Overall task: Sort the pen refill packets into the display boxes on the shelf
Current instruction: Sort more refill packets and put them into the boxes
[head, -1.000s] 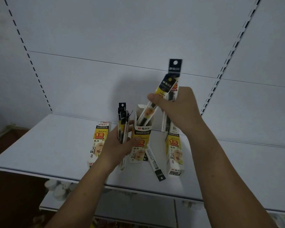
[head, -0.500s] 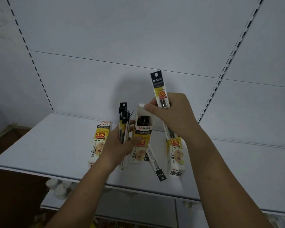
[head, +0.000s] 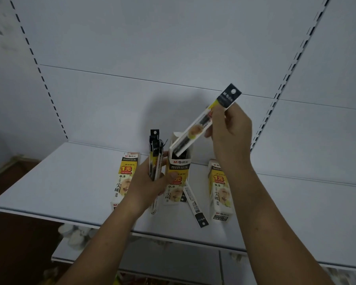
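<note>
Three yellow-and-white display boxes stand on the white shelf (head: 49, 188): a left box (head: 126, 173), a middle open-topped box (head: 178, 177) and a right box (head: 219, 188). My right hand (head: 229, 132) pinches one refill packet (head: 195, 132) near its black top; the packet is tilted, its lower end inside the middle box's opening. My left hand (head: 150, 182) grips a bundle of refill packets (head: 155, 157) upright, and its thumb presses the front of the middle box. One loose packet (head: 194, 204) lies on the shelf between the middle and right boxes.
The white back panel has slotted uprights at left (head: 41, 79) and right (head: 284, 83). The shelf's front edge (head: 173, 236) runs below my forearms. A lower shelf (head: 152, 262) with small pale objects (head: 74, 233) shows underneath.
My right hand has tipped its packet from upright to slanting and put its lower end into the middle box. My left hand and its bundle have stayed put.
</note>
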{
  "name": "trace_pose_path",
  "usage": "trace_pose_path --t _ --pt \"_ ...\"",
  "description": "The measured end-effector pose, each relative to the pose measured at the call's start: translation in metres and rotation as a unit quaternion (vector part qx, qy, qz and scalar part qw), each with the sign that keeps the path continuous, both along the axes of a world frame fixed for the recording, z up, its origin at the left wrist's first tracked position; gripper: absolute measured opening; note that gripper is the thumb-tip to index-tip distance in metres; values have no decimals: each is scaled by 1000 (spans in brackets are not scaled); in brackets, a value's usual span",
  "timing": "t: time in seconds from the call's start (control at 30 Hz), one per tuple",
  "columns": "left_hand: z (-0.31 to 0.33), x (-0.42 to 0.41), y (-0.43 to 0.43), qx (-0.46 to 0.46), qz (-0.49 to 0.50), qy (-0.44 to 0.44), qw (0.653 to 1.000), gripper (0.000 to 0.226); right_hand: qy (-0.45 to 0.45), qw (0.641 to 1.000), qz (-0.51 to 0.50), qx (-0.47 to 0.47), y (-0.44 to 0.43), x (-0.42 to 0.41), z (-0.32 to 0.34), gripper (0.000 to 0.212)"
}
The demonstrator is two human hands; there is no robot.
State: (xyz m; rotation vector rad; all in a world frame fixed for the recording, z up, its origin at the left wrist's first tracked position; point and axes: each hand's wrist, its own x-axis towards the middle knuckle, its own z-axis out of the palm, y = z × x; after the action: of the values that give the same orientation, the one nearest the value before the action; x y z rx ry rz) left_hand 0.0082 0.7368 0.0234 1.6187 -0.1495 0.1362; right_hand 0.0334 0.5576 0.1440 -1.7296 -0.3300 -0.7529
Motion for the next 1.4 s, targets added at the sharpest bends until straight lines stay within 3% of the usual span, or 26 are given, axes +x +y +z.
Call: trace_pose_path --t 0.13,0.37,0.47,0.53,0.73,0.93,1.0,1.17,1.3,1.4 --pt "0 0 0 -7 -4 2 1000 44 -43 998 -30 -46 -3 3 1 26" --pt "3 -3 1 2 2 8 1000 33 25 977 45 -208 -3 3 -19 21" --pt "3 -2 0 3 6 9 1000 32 51 966 77 -242 -6 4 -27 6" --pt "1 -1 0 -4 9 14 1000 34 59 966 83 -239 -7 4 -30 22" --pt "-2 0 -1 -43 -6 3 999 40 72 936 63 -340 -9 12 -39 5" --pt "0 0 0 -60 -11 -4 998 42 89 897 82 -425 -7 12 -47 32" --pt "0 -1 0 -63 -10 -4 998 44 94 896 92 -425 -8 12 -48 33" --pt "-3 0 0 -65 -13 -7 998 39 46 934 81 -346 -8 15 -55 15" --pt "-6 1 3 -62 7 -1 998 39 70 920 108 -370 -7 16 -63 29" --pt "-6 1 5 -59 17 2 998 37 62 936 135 -318 -7 14 -67 25"
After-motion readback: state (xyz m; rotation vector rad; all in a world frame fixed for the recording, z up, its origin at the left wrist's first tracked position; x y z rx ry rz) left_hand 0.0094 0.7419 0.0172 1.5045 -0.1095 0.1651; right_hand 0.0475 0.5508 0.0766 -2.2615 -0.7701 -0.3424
